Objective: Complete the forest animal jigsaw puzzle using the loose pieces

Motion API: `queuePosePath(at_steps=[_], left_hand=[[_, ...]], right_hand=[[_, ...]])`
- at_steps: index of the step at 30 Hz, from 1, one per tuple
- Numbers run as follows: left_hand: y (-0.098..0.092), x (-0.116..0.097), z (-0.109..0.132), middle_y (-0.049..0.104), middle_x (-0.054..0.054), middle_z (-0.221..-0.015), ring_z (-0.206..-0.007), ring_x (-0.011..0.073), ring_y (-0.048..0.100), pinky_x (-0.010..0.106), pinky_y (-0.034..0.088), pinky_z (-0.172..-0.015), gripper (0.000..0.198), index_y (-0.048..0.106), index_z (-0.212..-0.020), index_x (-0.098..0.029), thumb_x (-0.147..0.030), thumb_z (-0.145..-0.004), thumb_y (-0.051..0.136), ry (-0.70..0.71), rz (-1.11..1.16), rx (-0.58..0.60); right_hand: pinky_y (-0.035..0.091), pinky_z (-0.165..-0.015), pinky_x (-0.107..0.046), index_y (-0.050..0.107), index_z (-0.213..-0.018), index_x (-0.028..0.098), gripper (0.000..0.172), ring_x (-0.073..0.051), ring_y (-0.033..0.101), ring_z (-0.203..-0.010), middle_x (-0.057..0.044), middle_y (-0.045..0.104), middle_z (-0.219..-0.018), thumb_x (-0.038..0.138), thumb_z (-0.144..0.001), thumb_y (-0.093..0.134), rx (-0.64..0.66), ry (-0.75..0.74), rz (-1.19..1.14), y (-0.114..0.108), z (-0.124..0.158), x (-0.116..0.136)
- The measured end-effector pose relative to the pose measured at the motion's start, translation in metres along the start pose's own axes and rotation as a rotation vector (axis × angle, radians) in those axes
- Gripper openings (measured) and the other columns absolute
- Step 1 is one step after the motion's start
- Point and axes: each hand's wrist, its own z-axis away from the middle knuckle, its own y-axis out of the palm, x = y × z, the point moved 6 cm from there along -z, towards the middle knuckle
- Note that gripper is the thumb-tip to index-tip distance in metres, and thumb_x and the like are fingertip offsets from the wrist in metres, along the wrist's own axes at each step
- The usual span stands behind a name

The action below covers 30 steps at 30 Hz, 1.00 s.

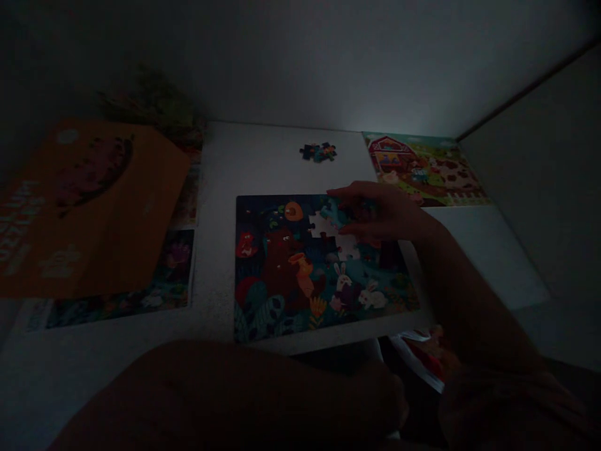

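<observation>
A jigsaw puzzle [291, 282] lies on the white table, showing a brown bear, white rabbits and plants on a dark background. My right hand [380, 213] reaches over its upper right part, fingertips on the pieces, where two white gaps show. Whether those fingers hold a piece, the dim light hides. Several joined loose pieces [318, 151] lie farther back on the table. My left hand [382, 398] is a dark shape low in the foreground, near the table's front edge, with its fingers unreadable.
An orange box [89, 207] lies at the left, over a dark picture card [141, 285]. A farm-scene puzzle picture [425, 169] sits at the back right. A leafy plant [150, 106] stands behind the box. A white wall bounds the table's far side.
</observation>
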Motion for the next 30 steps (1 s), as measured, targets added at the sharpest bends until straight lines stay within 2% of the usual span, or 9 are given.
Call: queuePosePath(at_steps=[3, 6, 10, 14, 18, 20, 23, 27, 30], left_hand=[[-0.002, -0.004, 0.0, 0.053, 0.002, -0.08, -0.062, 0.0216, 0.006, 0.035, 0.022, -0.049, 0.041, 0.094, -0.126, -0.019, -0.009, -0.108, 0.059, -0.005, 0.057, 0.0], [0.003, -0.006, -0.001, 0.063, 0.005, -0.087, -0.061, 0.0203, 0.008, 0.036, 0.021, -0.049, 0.037, 0.095, -0.13, -0.019, -0.013, -0.109, 0.065, -0.046, 0.1, 0.034], [0.004, -0.006, -0.001, 0.071, 0.009, -0.093, -0.057, 0.0187, 0.014, 0.038, 0.018, -0.05, 0.038, 0.096, -0.129, -0.021, -0.013, -0.11, 0.063, -0.104, 0.129, 0.014], [-0.001, -0.004, 0.0, 0.072, 0.008, -0.094, -0.059, 0.0169, 0.005, 0.033, 0.02, -0.048, 0.037, 0.094, -0.123, -0.017, -0.009, -0.112, 0.059, -0.092, 0.236, 0.024], [-0.013, 0.001, 0.005, 0.076, 0.009, -0.1, -0.059, 0.0154, 0.005, 0.031, 0.024, -0.048, 0.038, 0.092, -0.126, -0.012, -0.007, -0.114, 0.056, -0.098, 0.322, 0.069], [-0.019, 0.004, 0.007, 0.079, 0.011, -0.106, -0.059, 0.0153, 0.005, 0.031, 0.025, -0.048, 0.041, 0.091, -0.129, -0.01, -0.006, -0.115, 0.052, -0.103, 0.341, 0.093], [-0.022, 0.005, 0.008, 0.081, 0.01, -0.11, -0.059, 0.0161, 0.006, 0.033, 0.026, -0.048, 0.044, 0.09, -0.133, -0.012, -0.005, -0.115, 0.05, -0.105, 0.323, 0.133], [-0.017, 0.002, 0.007, 0.077, 0.01, -0.107, -0.058, 0.0157, 0.017, 0.034, 0.028, -0.051, 0.042, 0.09, -0.133, -0.01, -0.006, -0.115, 0.052, -0.099, 0.33, 0.12], [-0.012, -0.001, 0.006, 0.072, 0.01, -0.102, -0.058, 0.0165, 0.027, 0.034, 0.026, -0.052, 0.044, 0.09, -0.133, -0.011, -0.005, -0.114, 0.051, -0.103, 0.312, 0.103]], right_hand=[[0.058, -0.085, -0.035, 0.084, -0.175, 0.03, 0.072, -0.022, 0.069, -0.088, -0.003, 0.082, -0.111, 0.061, -0.112, 0.101, 0.057, -0.108, -0.031, 0.01, -0.003, 0.001], [0.058, -0.094, -0.037, 0.085, -0.174, 0.024, 0.072, -0.023, 0.071, -0.096, -0.009, 0.084, -0.126, 0.059, -0.114, 0.101, 0.08, -0.233, -0.046, 0.016, -0.003, 0.006], [0.06, -0.107, -0.041, 0.082, -0.18, 0.025, 0.068, -0.03, 0.076, -0.121, -0.013, 0.082, -0.144, 0.052, -0.119, 0.094, 0.143, -0.262, -0.077, 0.024, -0.001, 0.013], [0.056, -0.114, -0.046, 0.079, -0.183, 0.028, 0.067, -0.028, 0.076, -0.115, -0.011, 0.086, -0.141, 0.043, -0.119, 0.091, 0.171, -0.256, -0.053, 0.025, 0.0, 0.017], [0.056, -0.098, -0.043, 0.081, -0.178, 0.032, 0.07, -0.023, 0.069, -0.092, -0.005, 0.087, -0.124, 0.056, -0.114, 0.097, 0.184, -0.174, -0.087, 0.025, -0.002, 0.01], [0.053, -0.087, -0.038, 0.079, -0.178, 0.026, 0.075, -0.021, 0.065, -0.086, -0.004, 0.084, -0.115, 0.058, -0.112, 0.098, 0.186, -0.137, -0.128, 0.025, -0.003, 0.007], [0.05, -0.081, -0.033, 0.076, -0.181, 0.018, 0.083, -0.018, 0.064, -0.083, 0.0, 0.078, -0.104, 0.056, -0.111, 0.099, 0.169, -0.095, -0.162, 0.026, -0.002, 0.003], [0.051, -0.079, -0.032, 0.076, -0.183, 0.034, 0.077, -0.018, 0.067, -0.084, 0.003, 0.077, -0.101, 0.055, -0.112, 0.099, 0.171, 0.003, -0.2, 0.027, 0.001, 0.0], [0.054, -0.08, -0.034, 0.078, -0.18, 0.036, 0.071, -0.021, 0.071, -0.089, 0.0, 0.082, -0.11, 0.052, -0.113, 0.099, 0.148, 0.048, -0.231, 0.025, 0.003, -0.001]])
